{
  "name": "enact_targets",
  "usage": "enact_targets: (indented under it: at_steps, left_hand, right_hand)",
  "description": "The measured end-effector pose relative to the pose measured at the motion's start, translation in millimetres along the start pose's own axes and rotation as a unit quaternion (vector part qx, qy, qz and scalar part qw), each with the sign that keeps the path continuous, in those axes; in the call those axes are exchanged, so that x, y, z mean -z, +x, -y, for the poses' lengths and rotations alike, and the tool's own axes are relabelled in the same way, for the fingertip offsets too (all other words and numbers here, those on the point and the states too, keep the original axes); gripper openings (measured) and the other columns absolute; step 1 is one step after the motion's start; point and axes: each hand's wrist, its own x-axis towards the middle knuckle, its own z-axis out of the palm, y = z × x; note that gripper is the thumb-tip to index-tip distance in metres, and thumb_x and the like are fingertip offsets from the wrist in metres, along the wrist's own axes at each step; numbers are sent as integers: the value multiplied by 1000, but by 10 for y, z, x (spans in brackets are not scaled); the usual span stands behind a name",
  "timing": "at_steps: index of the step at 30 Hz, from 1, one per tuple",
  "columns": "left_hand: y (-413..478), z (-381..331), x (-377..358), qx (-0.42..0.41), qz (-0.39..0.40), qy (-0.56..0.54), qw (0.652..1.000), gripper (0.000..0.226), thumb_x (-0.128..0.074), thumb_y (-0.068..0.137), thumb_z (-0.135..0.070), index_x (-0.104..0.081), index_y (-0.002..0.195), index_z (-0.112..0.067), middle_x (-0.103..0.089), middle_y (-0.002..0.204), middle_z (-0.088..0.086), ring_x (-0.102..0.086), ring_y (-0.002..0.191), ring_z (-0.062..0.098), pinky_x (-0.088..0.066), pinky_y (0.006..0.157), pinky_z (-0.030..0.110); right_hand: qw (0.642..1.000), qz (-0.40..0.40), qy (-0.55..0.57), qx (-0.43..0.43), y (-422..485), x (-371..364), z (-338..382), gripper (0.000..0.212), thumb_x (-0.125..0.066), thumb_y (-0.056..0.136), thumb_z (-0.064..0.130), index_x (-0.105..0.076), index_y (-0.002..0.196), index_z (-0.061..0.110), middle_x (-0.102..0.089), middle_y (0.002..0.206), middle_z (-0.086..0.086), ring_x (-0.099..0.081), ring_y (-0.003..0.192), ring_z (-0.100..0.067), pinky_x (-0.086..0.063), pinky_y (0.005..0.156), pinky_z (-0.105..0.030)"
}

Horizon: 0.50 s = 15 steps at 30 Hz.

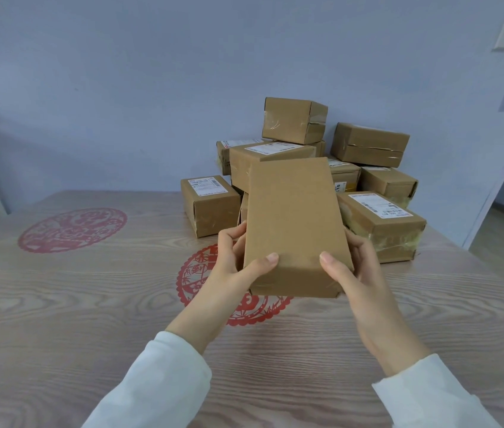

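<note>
A plain brown cardboard box is held above the table, tilted with its unlabelled broad face toward me. My left hand grips its lower left side, thumb on the front face and fingers behind. On the lower right side my right hand grips it the same way. Behind it lies a pile of several similar taped boxes, some bearing white shipping labels.
The wood-grain table carries two red paper-cut style round decals, one at the left and one under my hands. A labelled box sits left of the pile, another to the right. A doorway opens at far right.
</note>
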Motion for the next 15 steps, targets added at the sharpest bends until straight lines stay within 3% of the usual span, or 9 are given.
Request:
enact_targets:
  at_steps: [5, 9, 12, 15]
  left_hand:
    - [35, 32, 19, 8, -8, -17, 1000, 74, -66, 66, -44, -23, 127, -45, -48, 127, -12, -58, 109, 13, -51, 91, 32]
    - [50, 73, 80, -13, 19, 5, 1000, 80, -81, 70, -35, -27, 127, -50, -50, 128, -13, -62, 103, 3, -53, 80, 21]
    - [59, 101, 98, -19, 30, 14, 999, 98, -79, 61, -38, -22, 140, -50, -49, 133, -12, -60, 108, 0, -53, 79, 18]
    - [72, 142, 92, -16, 14, 16, 1000, 102, -77, 61, -44, -20, 145, -46, -51, 134, -13, -58, 113, 2, -53, 83, 20]
  right_hand:
    - [1000, 16, 18, -3, 15, 8, -6, 75, -81, 67, 23, -42, 131, 24, -55, 126, 9, -57, 104, 9, -50, 75, -11]
    - [1000, 14, 24, -6, 5, 5, -44, 81, -81, 69, 34, -37, 137, 30, -51, 133, 14, -53, 112, 8, -50, 79, -14]
    - [999, 25, 34, -18, -9, 17, -34, 83, -73, 66, 33, -35, 140, 31, -52, 132, 17, -55, 110, 9, -50, 79, -15]
    - [999, 39, 28, -16, 1, 36, -40, 86, -82, 66, 27, -36, 139, 33, -52, 132, 18, -55, 109, 9, -50, 79, -12]
